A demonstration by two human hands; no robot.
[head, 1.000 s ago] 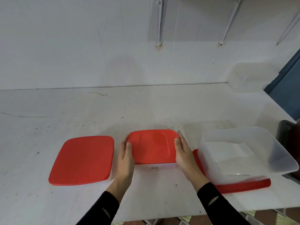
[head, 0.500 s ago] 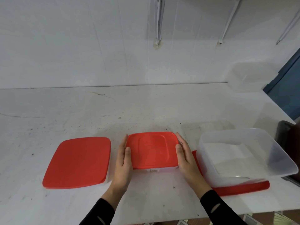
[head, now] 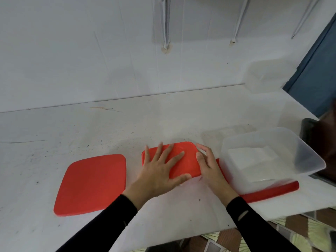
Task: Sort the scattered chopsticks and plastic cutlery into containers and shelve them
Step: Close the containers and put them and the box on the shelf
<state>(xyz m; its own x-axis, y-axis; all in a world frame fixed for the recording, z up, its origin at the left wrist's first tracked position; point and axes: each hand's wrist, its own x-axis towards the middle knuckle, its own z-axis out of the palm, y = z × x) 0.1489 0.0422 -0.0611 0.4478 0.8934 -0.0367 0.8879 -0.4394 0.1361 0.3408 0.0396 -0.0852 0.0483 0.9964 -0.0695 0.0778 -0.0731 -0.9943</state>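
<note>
Entry 1, left hand (head: 160, 170): I read it as flat, palm down, fingers straight and spread, pressing on top of the small red-lidded container (head: 190, 160).

Entry 2, right hand (head: 209, 166): the thumb lies on the lid's right edge and the fingers curl round the far right corner, so this hand grips the container from the side.

Entry 3, the container: lower centre of the frame, on the white table (head: 109, 128). Its lid is bright red with rounded corners and a shallow raised panel. The body is almost wholly hidden under the lid and hands, so I cannot tell what is inside.

Entry 4, room around it:
- Left: a narrow strip of bare table, then a larger red lid (head: 91, 184) lying flat. I cannot tell whether a box sits beneath it.
- Right: tight. The right hand fills the gap to a clear open tub (head: 254, 137), which stands on a third red lid (head: 269, 194) that sticks out at the tub's front.
- Behind: a broad run of table up to the white wall (head: 72, 51).
- Front: a short strip before the table's near edge, which slants across the lower right. Patterned floor (head: 291, 231) shows beyond it.

Entry 5, far field: a second clear tub (head: 263, 77) sits upper right at the table's back corner, beside a blue panel (head: 318, 70). White shelf brackets (head: 165, 24) hang on the wall at the top.
</note>
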